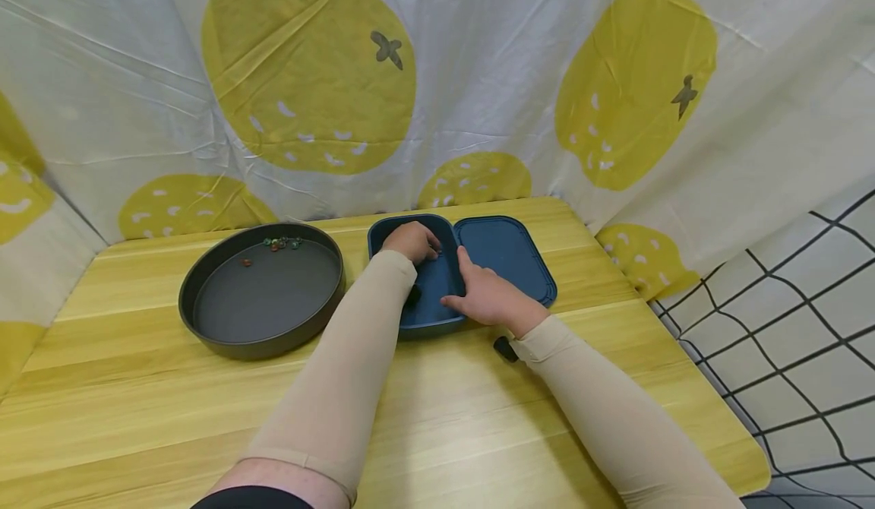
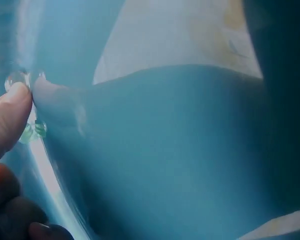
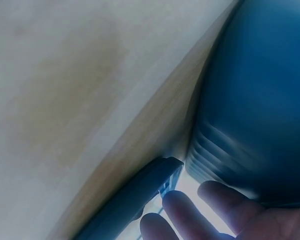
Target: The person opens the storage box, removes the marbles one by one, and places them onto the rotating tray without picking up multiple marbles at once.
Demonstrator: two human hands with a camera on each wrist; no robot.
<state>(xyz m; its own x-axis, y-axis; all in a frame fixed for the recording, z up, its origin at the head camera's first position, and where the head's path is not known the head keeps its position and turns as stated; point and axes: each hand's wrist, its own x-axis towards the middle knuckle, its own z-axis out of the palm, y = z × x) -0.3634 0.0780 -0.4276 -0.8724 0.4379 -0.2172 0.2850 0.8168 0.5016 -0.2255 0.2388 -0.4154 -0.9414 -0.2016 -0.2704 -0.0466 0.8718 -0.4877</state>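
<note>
My left hand (image 1: 413,241) reaches down inside a blue rectangular container (image 1: 431,333) in the middle of the table. Its thumb tip is on a clear glass marble (image 2: 14,79) at the container's inner edge, with the other fingers curled below; the fingertip opposite the thumb is hidden. A greenish marble (image 2: 33,131) lies close by. My right hand (image 1: 494,296) holds the container's right wall, thumb over the rim and fingers along the outside. Against that side lies the blue lid (image 1: 502,254), also partly visible beyond the fingers (image 3: 182,210) in the right wrist view.
On the left of the table (image 1: 123,372) stands a round dark grey pan (image 1: 263,348). Several small coloured marbles (image 1: 280,244) sit near its far wall. A lemon-print curtain (image 1: 478,76) hangs behind, and a black wire grid (image 1: 793,327) stands along the right edge.
</note>
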